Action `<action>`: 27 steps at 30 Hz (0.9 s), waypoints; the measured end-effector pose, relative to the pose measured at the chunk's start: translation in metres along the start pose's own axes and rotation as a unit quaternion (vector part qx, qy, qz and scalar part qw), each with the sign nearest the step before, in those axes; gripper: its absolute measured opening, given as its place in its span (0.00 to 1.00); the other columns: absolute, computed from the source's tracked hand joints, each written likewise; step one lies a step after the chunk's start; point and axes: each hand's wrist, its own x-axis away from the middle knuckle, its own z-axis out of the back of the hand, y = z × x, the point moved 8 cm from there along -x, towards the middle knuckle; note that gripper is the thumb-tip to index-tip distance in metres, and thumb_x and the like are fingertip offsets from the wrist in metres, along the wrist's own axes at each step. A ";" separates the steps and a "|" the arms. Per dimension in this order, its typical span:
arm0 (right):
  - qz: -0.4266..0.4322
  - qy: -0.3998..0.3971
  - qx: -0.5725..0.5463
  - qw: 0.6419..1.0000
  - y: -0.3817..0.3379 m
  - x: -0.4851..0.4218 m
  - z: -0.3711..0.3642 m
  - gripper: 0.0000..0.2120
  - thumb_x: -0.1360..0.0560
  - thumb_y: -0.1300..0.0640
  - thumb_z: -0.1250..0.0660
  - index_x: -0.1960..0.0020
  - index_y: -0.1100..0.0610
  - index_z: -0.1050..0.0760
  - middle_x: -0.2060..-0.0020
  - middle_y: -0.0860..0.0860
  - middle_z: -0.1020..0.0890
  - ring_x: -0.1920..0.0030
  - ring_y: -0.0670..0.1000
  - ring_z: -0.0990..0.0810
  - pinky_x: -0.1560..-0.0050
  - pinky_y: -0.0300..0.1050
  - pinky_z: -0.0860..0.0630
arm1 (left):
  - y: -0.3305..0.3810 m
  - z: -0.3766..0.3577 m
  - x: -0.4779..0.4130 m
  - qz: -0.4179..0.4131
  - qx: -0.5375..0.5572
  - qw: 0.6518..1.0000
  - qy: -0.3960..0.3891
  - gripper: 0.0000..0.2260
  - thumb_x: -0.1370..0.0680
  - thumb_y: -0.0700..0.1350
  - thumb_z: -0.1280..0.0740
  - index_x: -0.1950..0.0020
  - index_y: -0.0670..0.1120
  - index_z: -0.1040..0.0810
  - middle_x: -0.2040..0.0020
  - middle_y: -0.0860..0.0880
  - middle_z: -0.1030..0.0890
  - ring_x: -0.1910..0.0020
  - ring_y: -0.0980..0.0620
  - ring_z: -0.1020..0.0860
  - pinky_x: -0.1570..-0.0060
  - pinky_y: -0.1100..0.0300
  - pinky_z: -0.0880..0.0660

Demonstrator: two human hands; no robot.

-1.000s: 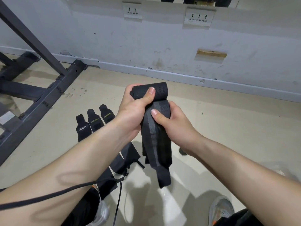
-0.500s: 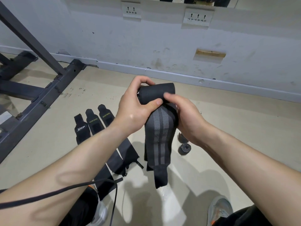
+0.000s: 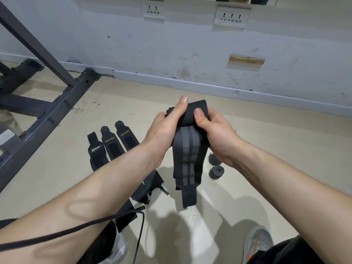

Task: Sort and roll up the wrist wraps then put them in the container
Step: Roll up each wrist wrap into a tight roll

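one wrist wrap: roll crosswise, tail seemingly hanging down

Flat wraps: three, perhaps more hidden. Rolled wraps: two. Half-rolled wrap: one.

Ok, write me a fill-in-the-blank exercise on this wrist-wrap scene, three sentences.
1. The left hand and right hand grip one wrist wrap whose hanging tail has ____ stripes.
2. Near the right wrist, ____ rolled wraps sit on the floor.
3. Left of the hands, ____ unrolled wraps lie side by side.
Missing words: grey; two; three.
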 end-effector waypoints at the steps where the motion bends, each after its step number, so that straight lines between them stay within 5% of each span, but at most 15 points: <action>1: -0.002 0.000 -0.003 1.000 0.001 0.001 0.000 0.16 0.15 0.54 0.39 0.33 0.64 0.28 0.39 0.63 0.18 0.39 0.61 0.17 0.36 0.56 0.20 | 0.002 0.001 0.000 -0.008 -0.013 1.000 -0.004 0.39 0.37 0.71 0.27 0.37 0.45 0.19 0.45 0.46 0.13 0.44 0.46 0.15 0.36 0.45 0.23; 7: -0.048 -0.006 -0.008 0.999 0.003 0.008 -0.006 0.15 0.17 0.49 0.36 0.36 0.58 0.27 0.48 0.54 0.14 0.48 0.53 0.13 0.47 0.50 0.17 | 0.006 0.013 -0.003 -0.035 0.039 0.998 0.037 0.23 0.24 0.51 0.24 0.36 0.39 0.23 0.44 0.41 0.14 0.47 0.42 0.14 0.38 0.43 0.21; 14: -0.043 -0.005 -0.015 0.999 0.005 0.003 -0.006 0.25 0.17 0.39 0.41 0.35 0.58 0.24 0.44 0.56 0.14 0.43 0.56 0.14 0.36 0.58 0.21 | 0.020 0.013 0.007 -0.156 -0.105 0.981 0.040 0.18 0.25 0.39 0.23 0.39 0.50 0.25 0.49 0.47 0.19 0.53 0.49 0.17 0.49 0.47 0.17; 17: -0.029 0.015 -0.027 0.999 0.005 0.001 0.000 0.23 0.16 0.44 0.39 0.32 0.62 0.27 0.42 0.60 0.15 0.42 0.59 0.15 0.36 0.61 0.21 | 0.019 0.010 0.008 -0.169 -0.107 0.979 0.033 0.20 0.26 0.39 0.22 0.39 0.50 0.26 0.48 0.46 0.20 0.53 0.50 0.18 0.51 0.49 0.16; 20: -0.027 0.031 -0.053 0.998 0.006 0.000 0.005 0.19 0.16 0.49 0.38 0.33 0.63 0.27 0.43 0.62 0.15 0.43 0.61 0.15 0.40 0.57 0.18 | 0.003 0.003 0.008 -0.089 -0.022 0.996 0.017 0.25 0.28 0.44 0.21 0.35 0.45 0.27 0.44 0.42 0.16 0.49 0.50 0.15 0.45 0.49 0.18; 23: -0.015 0.034 -0.074 0.997 0.003 0.002 0.006 0.15 0.16 0.54 0.36 0.35 0.63 0.28 0.50 0.58 0.14 0.49 0.58 0.14 0.46 0.52 0.17 | -0.003 -0.010 0.007 -0.041 0.018 0.999 -0.029 0.14 0.21 0.47 0.27 0.39 0.41 0.18 0.45 0.42 0.14 0.45 0.44 0.15 0.36 0.45 0.22; 27: 0.002 0.015 -0.066 0.998 0.002 0.005 0.002 0.12 0.17 0.58 0.35 0.35 0.60 0.28 0.54 0.58 0.15 0.53 0.57 0.15 0.46 0.55 0.18 | -0.003 -0.006 0.004 -0.009 0.031 0.999 -0.036 0.21 0.21 0.54 0.28 0.38 0.39 0.18 0.44 0.41 0.14 0.44 0.42 0.15 0.35 0.46 0.23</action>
